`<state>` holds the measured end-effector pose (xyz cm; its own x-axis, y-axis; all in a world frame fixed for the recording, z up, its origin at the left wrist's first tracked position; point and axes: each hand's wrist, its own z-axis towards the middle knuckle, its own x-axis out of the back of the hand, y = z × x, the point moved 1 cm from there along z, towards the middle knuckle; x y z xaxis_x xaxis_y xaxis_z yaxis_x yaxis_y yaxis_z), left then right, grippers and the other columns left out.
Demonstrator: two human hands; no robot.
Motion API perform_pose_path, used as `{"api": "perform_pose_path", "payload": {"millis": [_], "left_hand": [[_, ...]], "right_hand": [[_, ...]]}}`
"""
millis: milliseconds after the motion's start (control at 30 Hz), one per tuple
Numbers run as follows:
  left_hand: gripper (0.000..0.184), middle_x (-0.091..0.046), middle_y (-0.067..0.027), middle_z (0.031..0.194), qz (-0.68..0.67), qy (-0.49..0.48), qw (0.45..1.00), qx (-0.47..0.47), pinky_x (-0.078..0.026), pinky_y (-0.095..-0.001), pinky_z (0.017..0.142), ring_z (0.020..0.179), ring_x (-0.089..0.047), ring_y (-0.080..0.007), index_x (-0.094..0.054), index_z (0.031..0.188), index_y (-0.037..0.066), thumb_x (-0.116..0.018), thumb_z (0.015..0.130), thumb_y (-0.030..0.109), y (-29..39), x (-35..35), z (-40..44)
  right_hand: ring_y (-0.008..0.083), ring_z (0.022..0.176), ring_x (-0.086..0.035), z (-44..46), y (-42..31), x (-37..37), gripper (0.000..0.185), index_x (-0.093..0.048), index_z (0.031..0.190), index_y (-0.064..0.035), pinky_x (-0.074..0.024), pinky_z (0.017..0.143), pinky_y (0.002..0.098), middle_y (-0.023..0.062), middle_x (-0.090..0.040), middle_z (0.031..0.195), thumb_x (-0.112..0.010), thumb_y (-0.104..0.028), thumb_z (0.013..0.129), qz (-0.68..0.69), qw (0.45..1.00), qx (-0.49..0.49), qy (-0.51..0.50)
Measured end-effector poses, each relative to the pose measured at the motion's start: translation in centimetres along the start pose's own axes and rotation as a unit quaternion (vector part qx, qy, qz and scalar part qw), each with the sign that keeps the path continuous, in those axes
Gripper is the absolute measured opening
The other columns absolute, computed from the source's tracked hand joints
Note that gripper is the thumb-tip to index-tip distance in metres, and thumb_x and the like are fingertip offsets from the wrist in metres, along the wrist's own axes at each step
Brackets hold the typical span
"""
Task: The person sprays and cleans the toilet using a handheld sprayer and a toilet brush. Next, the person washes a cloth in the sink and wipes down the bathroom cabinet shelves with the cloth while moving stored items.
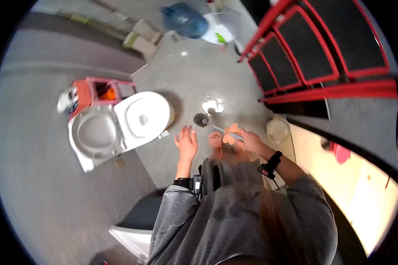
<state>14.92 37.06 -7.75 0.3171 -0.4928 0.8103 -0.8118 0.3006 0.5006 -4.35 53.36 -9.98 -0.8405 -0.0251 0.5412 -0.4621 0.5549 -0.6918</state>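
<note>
A grey floor [199, 79] runs through the middle of the frame, with a bright patch of glare [213, 106] near the centre. At the upper right stand red-framed shelves [296, 48]; at the top lies a blue jug [185, 20]. On the left is a white toilet [158, 100], its lid [95, 132] seemingly raised, with a pink rack [89, 88] beside it.

The brush [200, 119] is out and in hand, just right of centre. Its grey bristles are above or on the floor, apart from the toilet, whose bowl lies uncovered to their left. The bowl looks white, but whether the bristles have been in it cannot be told; nor can contact between bristles and floor.

The right hand [250, 142] has its fingers closed around the end of the brush's pale handle, which slants up and left to the round head. That forearm comes in from the lower right, elbow bent outward, a black band [270, 164] at the wrist. The left hand [188, 143] grips nothing: it is held out with its fingers loosely spread, pointing up the frame, between the toilet and the brush. An orange lobed thing [229, 134] shows by the handle; whether it touches the handle is unclear. A pink slipper [215, 139] is just left of it, below the bristles.
</note>
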Motion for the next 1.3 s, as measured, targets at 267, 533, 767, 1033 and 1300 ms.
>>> {"api": "perform_pose_path", "payload": {"millis": [267,533,767,1033,1300], "left_hand": [[0.033,-0.043,-0.0133,0.119,0.05,-0.096,0.986,-0.128,-0.009,-0.0466,0.1,0.114,-0.037,-0.0249,-0.05,0.11,0.008,-0.039,0.086,0.028,3.4,-0.1,2.1],[0.033,-0.043,-0.0125,0.119,0.101,-0.169,0.96,-0.2,-0.009,-0.0472,0.1,0.114,-0.037,-0.0244,-0.05,0.109,0.009,-0.039,0.086,0.03,4.6,-2.4,3.0],[0.033,-0.044,-0.0129,0.118,0.12,-0.217,0.936,-0.251,-0.01,-0.0484,0.099,0.112,-0.039,-0.0247,-0.05,0.109,0.009,-0.04,0.085,0.03,6.5,-7.3,2.9],[0.031,-0.045,-0.0129,0.117,0.133,-0.213,0.937,-0.241,-0.01,-0.0482,0.099,0.112,-0.039,-0.024,-0.05,0.109,0.01,-0.041,0.085,0.028,9.2,-11.2,2.8],[0.033,-0.044,-0.0126,0.118,0.157,-0.235,0.936,-0.21,-0.009,-0.0487,0.099,0.112,-0.039,-0.0241,-0.048,0.111,0.008,-0.04,0.085,0.027,9.5,-13.0,2.9]], "right_hand": [[0.0332,0.07,-0.057,-6.9,4.3,-1.7,0.031,-0.054,0.096,-0.0086,-0.0457,0.061,0.0396,0.0158,-0.059,0.077,-0.056,-0.027,0.071,0.051,0.982,-0.15,0.106],[0.033,0.08,-0.056,-15.0,7.8,1.3,0.026,-0.058,0.088,-0.0057,-0.0444,0.067,0.0408,0.0173,-0.059,0.081,-0.057,-0.023,0.069,0.059,0.915,-0.371,0.146],[0.0324,0.084,-0.053,-15.6,15.7,6.4,0.021,-0.056,0.085,-0.0028,-0.0443,0.072,0.039,0.0159,-0.058,0.085,-0.053,-0.018,0.071,-0.015,0.923,-0.333,0.192],[0.0359,0.074,-0.055,-9.1,30.3,1.5,0.018,-0.054,0.081,-0.0038,-0.044,0.066,0.0424,0.0186,-0.058,0.073,-0.056,-0.017,0.07,0.021,0.877,-0.375,0.299],[0.0382,0.094,-0.048,-9.0,31.4,2.8,0.057,-0.034,0.118,-0.0093,-0.044,0.073,0.0419,0.0201,-0.043,0.109,-0.059,-0.009,0.068,0.047,0.818,-0.425,0.385]]}}
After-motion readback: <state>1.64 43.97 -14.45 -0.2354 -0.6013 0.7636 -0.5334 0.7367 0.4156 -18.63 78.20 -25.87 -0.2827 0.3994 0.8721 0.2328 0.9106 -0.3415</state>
